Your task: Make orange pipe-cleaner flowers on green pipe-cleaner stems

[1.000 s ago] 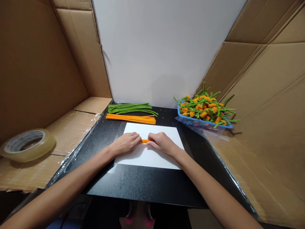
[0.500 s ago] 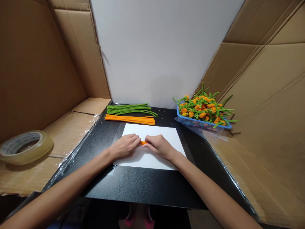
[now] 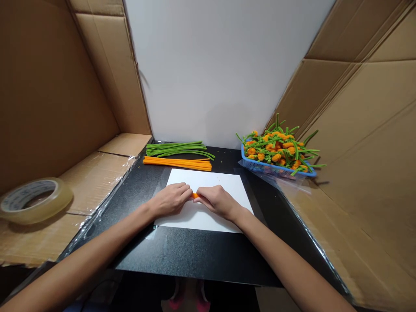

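Note:
Over a white sheet [image 3: 201, 220], my two hands meet around orange pipe cleaner [image 3: 195, 195]; only a short stretch of it shows between them. My left hand [image 3: 173, 198] is closed on its left end, knuckles up. From the other side, my right hand [image 3: 216, 200] pinches the right end between thumb and curled fingers. The fingers hide most of the piece, so its full shape cannot be seen. Just beyond the sheet lies a bundle of orange pipe cleaners [image 3: 177, 163], with a bundle of green pipe cleaners [image 3: 175, 149] behind it.
At the back right, a blue basket [image 3: 276, 168] is heaped with orange-and-green pipe-cleaner pieces [image 3: 279, 147], stems sticking out. It rests partly on a clear plastic bag [image 3: 292, 181]. A tape roll [image 3: 35, 200] lies on cardboard at left. Cardboard walls flank the black table [image 3: 195, 255].
My hands have drawn very slightly closer, so a little less of the orange pipe cleaner shows between them. Everything else lies as before.

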Demonstrator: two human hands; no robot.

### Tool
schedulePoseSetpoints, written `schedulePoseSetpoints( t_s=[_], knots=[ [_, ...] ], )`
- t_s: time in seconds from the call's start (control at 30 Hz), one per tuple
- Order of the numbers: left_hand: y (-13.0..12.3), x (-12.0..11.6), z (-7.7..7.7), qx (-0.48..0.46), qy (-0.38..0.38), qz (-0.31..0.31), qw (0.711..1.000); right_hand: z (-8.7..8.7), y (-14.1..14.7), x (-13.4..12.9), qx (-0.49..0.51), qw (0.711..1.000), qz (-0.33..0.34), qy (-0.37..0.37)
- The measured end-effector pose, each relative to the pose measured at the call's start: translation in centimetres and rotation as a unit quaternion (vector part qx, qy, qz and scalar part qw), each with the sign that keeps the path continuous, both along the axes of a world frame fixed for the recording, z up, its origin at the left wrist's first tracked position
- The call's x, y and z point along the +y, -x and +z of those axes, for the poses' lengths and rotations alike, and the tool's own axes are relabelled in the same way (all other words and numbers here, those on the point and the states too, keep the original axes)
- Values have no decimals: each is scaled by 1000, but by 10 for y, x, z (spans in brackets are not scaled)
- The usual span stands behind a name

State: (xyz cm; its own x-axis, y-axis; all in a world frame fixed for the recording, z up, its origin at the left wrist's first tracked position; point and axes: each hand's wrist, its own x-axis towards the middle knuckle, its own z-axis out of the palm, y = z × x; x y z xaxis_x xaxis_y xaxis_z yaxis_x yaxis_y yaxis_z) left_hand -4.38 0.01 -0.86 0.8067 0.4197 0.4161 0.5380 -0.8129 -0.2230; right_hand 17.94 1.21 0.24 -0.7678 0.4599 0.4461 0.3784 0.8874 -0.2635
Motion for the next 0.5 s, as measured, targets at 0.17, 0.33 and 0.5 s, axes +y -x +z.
schedulePoseSetpoints(
  t_s=[0.17,0.33,0.5],
  knots=[
    [2,6,4,9,3,18,1000,0,1,4,-9,999,-45,17],
    [7,11,9,13,29,63,998,-2,3,7,1,991,-113,75],
    [-5,6,9,-4,-16,82,996,-3,9,8,125,950,-150,243]
  ],
)
